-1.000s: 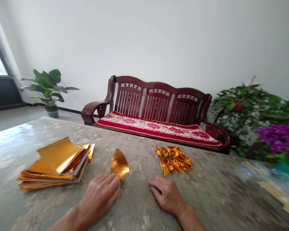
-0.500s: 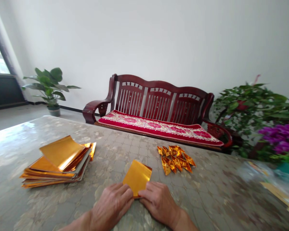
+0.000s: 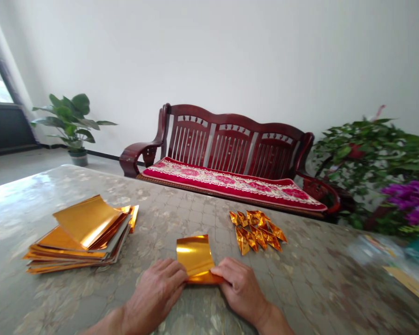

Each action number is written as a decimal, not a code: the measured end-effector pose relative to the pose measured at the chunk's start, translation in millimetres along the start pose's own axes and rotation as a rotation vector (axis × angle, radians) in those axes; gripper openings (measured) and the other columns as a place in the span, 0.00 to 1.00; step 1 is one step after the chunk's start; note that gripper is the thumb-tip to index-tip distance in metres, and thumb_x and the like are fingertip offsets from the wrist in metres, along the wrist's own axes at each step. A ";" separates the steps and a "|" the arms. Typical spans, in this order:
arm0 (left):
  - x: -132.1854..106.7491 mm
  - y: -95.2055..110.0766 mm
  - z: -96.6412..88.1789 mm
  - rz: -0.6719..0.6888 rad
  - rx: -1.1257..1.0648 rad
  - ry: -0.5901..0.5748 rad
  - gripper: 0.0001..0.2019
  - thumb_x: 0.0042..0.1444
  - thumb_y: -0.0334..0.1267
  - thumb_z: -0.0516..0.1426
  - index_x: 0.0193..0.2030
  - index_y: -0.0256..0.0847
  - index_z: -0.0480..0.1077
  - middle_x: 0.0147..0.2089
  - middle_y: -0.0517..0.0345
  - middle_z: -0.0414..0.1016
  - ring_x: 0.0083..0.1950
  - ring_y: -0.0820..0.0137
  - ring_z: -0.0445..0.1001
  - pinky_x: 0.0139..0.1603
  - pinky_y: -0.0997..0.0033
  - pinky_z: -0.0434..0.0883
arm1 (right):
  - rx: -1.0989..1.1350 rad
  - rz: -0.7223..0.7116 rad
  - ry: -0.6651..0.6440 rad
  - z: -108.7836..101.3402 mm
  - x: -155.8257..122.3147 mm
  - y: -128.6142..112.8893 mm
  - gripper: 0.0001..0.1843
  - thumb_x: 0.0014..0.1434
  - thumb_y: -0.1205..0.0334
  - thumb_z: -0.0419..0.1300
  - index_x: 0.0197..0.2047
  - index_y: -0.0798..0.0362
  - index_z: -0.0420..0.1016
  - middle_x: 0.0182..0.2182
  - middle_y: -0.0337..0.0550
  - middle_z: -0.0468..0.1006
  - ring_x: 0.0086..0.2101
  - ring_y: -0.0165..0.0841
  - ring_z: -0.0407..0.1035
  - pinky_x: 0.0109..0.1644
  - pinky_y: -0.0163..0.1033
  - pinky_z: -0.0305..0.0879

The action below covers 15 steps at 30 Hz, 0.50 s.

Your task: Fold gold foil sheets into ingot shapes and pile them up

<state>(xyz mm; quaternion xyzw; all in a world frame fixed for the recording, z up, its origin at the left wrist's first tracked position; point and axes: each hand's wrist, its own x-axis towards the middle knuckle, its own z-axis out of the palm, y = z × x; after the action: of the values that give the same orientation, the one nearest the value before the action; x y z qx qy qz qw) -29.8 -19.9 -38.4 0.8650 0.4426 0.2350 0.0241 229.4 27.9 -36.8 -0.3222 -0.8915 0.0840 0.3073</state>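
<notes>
A sheet of gold foil paper (image 3: 194, 253) lies on the table in front of me, its near edge folded into a narrow strip and its far edge curling up slightly. My left hand (image 3: 162, 286) pinches the left end of the folded strip. At the right end, my right hand (image 3: 240, 288) grips the strip between thumb and fingers. Ahead and to the right sits a cluster of several folded gold foil pieces (image 3: 258, 231) with pointed ends. A thick stack of gold foil sheets (image 3: 80, 237) rests on the left.
The table (image 3: 132, 302) has a patterned grey-brown cover. On its right side lie clear plastic wrapping (image 3: 377, 249) and a tan card-like piece (image 3: 407, 284). Beyond stands a dark red wooden bench (image 3: 226, 149). Potted plants (image 3: 77, 125) and purple flowers (image 3: 412, 200) flank it.
The foil sheet has turned from a slanted position to nearly square with me, and a folded strip now shows along its near edge. My hands have moved further apart.
</notes>
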 end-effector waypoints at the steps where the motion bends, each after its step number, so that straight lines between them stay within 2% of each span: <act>1: -0.4 -0.7 0.7 -0.001 0.001 -0.001 0.08 0.66 0.30 0.50 0.39 0.44 0.69 0.38 0.59 0.75 0.39 0.65 0.72 0.40 0.65 0.65 | -0.005 -0.001 -0.010 0.1 -0.1 -0.4 0.17 0.58 0.77 0.54 0.43 0.48 0.78 0.31 0.40 0.75 0.34 0.32 0.70 0.38 0.34 0.63; 3: -1.0 -1.6 2.1 0.002 0.001 0.002 0.08 0.66 0.30 0.51 0.39 0.44 0.68 0.37 0.59 0.75 0.38 0.65 0.72 0.39 0.66 0.64 | -0.017 -0.003 -0.025 0.1 -0.6 -1.0 0.20 0.55 0.79 0.53 0.44 0.48 0.77 0.31 0.40 0.75 0.34 0.33 0.69 0.38 0.35 0.63; 6: -1.9 -2.7 3.5 0.014 -0.011 0.009 0.08 0.66 0.30 0.51 0.38 0.44 0.68 0.36 0.60 0.75 0.37 0.65 0.72 0.38 0.66 0.64 | -0.057 -0.026 -0.036 -0.7 -2.0 -2.5 0.20 0.56 0.78 0.54 0.47 0.48 0.76 0.32 0.40 0.74 0.34 0.33 0.69 0.38 0.36 0.63; 12: -2.4 -4.7 3.5 0.018 -0.028 -0.002 0.07 0.66 0.30 0.51 0.40 0.44 0.68 0.37 0.61 0.74 0.38 0.66 0.71 0.38 0.66 0.63 | -0.148 -0.055 0.004 -5.1 -2.3 -7.8 0.09 0.63 0.68 0.58 0.45 0.48 0.77 0.30 0.40 0.70 0.31 0.31 0.66 0.34 0.34 0.60; 15: -1.6 -5.2 3.2 0.012 -0.024 -0.001 0.08 0.66 0.30 0.51 0.39 0.44 0.68 0.36 0.61 0.74 0.37 0.66 0.71 0.38 0.66 0.64 | -0.121 -0.079 0.003 -6.4 -0.4 -8.1 0.07 0.65 0.66 0.58 0.43 0.49 0.76 0.32 0.41 0.72 0.32 0.30 0.67 0.35 0.33 0.61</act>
<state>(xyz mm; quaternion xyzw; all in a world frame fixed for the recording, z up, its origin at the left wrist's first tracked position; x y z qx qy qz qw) -33.2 -17.4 -43.2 0.8674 0.4347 0.2398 0.0332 229.2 21.0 -29.1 -0.3047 -0.9065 0.0174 0.2918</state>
